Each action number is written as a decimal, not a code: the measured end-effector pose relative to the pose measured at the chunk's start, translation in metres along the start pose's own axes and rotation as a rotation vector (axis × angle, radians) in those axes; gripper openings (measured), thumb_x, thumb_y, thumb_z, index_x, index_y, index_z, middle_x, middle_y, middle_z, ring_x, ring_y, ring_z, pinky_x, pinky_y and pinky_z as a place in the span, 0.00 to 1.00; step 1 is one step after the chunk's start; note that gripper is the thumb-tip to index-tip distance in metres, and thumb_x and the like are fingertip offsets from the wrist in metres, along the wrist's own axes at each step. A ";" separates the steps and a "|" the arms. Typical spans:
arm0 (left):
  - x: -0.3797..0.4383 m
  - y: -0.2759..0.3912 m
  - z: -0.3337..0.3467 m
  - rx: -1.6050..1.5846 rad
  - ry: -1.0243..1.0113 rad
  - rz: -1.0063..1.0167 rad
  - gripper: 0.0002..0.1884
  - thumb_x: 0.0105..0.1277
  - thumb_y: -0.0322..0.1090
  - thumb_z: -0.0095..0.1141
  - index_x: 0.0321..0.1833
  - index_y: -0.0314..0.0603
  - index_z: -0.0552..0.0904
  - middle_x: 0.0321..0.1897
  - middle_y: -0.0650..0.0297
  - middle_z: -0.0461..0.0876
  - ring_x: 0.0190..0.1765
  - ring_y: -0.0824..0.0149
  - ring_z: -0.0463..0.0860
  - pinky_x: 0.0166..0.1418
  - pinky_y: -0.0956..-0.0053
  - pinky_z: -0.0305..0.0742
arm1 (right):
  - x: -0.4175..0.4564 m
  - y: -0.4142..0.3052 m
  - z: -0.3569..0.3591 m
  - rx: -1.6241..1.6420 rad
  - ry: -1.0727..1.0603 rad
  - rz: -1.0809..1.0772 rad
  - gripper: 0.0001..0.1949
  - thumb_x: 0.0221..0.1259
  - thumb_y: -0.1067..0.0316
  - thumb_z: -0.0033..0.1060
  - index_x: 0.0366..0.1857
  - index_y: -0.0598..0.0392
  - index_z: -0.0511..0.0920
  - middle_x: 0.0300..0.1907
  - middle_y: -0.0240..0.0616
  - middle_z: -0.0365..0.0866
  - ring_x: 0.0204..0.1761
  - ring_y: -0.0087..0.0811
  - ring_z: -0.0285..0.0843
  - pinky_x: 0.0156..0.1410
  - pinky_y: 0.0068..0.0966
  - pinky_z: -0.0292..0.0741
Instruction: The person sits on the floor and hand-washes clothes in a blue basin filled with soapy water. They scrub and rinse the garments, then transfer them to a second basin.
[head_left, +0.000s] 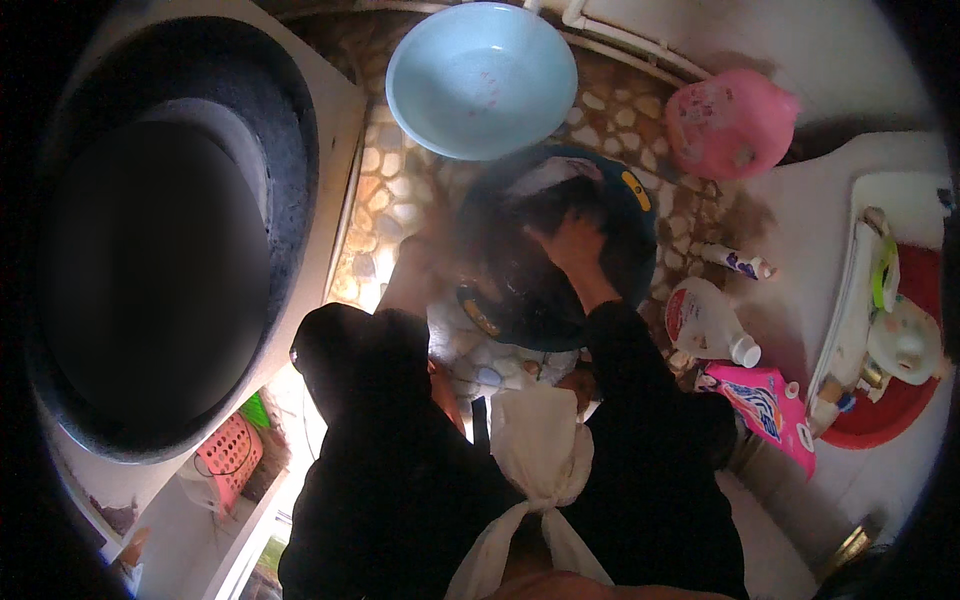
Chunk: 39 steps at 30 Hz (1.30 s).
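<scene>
A dark teal basin (637, 255) with yellow handle patches stands on the pebble-patterned floor in front of me. Dark wet cloth (517, 277) fills it, and a paler piece (559, 174) shows near its far side. My right hand (576, 238) is over the basin and rests on the dark cloth; its fingertips are partly lost against the cloth, so I cannot tell whether they grip. My left hand (442, 251) is at the basin's left side, blurred, its fingers hard to make out.
A light blue basin (450, 97) stands beyond the dark one. At right are a pink bag (727, 124), a tube (731, 260), a white bottle (705, 319), a pink detergent pouch (765, 409) and a red basin (874, 427). A large dark oval tub (289, 150) rises at left.
</scene>
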<state>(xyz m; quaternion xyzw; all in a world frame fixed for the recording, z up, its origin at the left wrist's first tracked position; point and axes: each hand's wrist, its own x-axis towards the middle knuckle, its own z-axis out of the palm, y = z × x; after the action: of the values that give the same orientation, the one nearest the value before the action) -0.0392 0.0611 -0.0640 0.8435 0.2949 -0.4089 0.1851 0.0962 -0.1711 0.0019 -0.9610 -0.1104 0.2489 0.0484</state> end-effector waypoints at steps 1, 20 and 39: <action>0.003 -0.002 0.009 -0.004 -0.020 -0.001 0.20 0.67 0.48 0.53 0.48 0.36 0.81 0.42 0.50 0.81 0.44 0.58 0.81 0.49 0.64 0.75 | 0.005 0.004 0.005 0.006 0.017 -0.008 0.52 0.49 0.23 0.53 0.71 0.56 0.59 0.73 0.54 0.55 0.73 0.53 0.55 0.71 0.56 0.58; -0.096 0.104 -0.048 -0.780 0.327 0.749 0.12 0.67 0.40 0.56 0.44 0.38 0.83 0.32 0.63 0.82 0.35 0.68 0.81 0.41 0.70 0.76 | 0.005 0.028 -0.023 0.210 -0.017 -0.194 0.27 0.60 0.43 0.59 0.57 0.50 0.77 0.60 0.47 0.74 0.61 0.50 0.72 0.64 0.46 0.71; -0.063 0.145 0.055 -0.128 0.502 0.174 0.40 0.62 0.55 0.58 0.73 0.43 0.60 0.68 0.53 0.68 0.64 0.50 0.73 0.62 0.49 0.69 | 0.069 0.023 -0.047 0.358 -0.065 0.097 0.41 0.50 0.24 0.54 0.59 0.50 0.75 0.56 0.49 0.80 0.58 0.50 0.78 0.59 0.44 0.75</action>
<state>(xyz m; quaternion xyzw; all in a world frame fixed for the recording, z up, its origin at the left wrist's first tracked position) -0.0080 -0.1010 -0.0357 0.9272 0.2833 -0.1500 0.1935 0.1820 -0.1787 0.0074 -0.9327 -0.0195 0.2975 0.2032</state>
